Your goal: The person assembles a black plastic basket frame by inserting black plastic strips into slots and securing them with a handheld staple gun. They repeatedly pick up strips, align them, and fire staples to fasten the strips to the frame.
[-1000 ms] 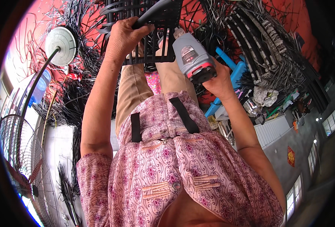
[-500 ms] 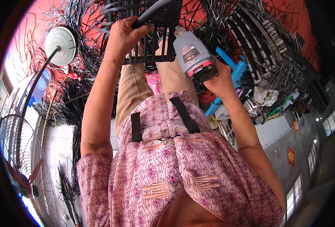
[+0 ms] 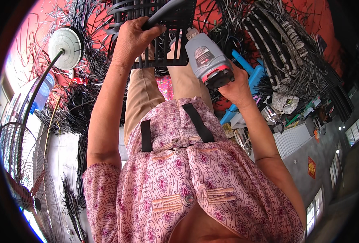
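My left hand [image 3: 134, 38] is closed round a thick black band on a basket of black woven strips [image 3: 175, 60], at the top of the view. The basket is held over my knees, and its top runs out of the picture. My right hand [image 3: 238, 87] is wrapped round the grip of a grey cordless power tool [image 3: 206, 54] with a red and black rear end. Its narrow metal nose points up, close against the right side of the basket. Whether the tip touches the strips I cannot tell, and the trigger finger is hidden.
Heaps of loose black strips [image 3: 84, 105] lie to the left over a red floor. Bundled black and grey strips [image 3: 276, 48] are at the right, near a blue plastic stool-like thing [image 3: 255, 79]. A standing fan [image 3: 29, 178] and a round grey-green base [image 3: 65, 48] are at left.
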Motion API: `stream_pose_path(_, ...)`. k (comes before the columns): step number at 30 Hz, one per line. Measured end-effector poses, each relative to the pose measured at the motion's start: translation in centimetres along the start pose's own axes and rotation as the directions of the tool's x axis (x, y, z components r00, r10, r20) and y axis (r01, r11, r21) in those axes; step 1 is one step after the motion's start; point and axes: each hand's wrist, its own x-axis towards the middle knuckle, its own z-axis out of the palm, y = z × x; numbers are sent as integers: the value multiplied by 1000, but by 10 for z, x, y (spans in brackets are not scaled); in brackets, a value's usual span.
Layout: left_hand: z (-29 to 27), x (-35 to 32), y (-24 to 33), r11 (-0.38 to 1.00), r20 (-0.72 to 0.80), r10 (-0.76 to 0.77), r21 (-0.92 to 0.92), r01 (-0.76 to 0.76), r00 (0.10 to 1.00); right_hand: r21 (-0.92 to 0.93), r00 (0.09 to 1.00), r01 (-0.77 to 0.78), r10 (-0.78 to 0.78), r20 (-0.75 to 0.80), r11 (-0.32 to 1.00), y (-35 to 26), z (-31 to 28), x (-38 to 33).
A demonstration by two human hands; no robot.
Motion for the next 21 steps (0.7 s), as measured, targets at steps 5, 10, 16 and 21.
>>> stream_pose_path(5, 0, 0, 2, 1000, 4, -11, -8, 11, 1000, 9, 1000, 9, -9, -7, 1000, -1, 0, 1)
stream_pose_path(10, 1, 0, 2, 999, 5, -8, -47, 8, 1000, 1, 1000, 20, -20, -8, 1000, 2, -1, 0)
stream_pose_path(16, 1, -3, 5, 999, 3, -4, -54, 4, 1000, -9, 1000, -4, 4, 3, 1000, 0, -3, -1)
stream_pose_path(21, 1, -3, 6, 999, 10, -26, -26, 26, 1000, -6, 1000, 3, -3, -7, 1000, -2, -3, 0)
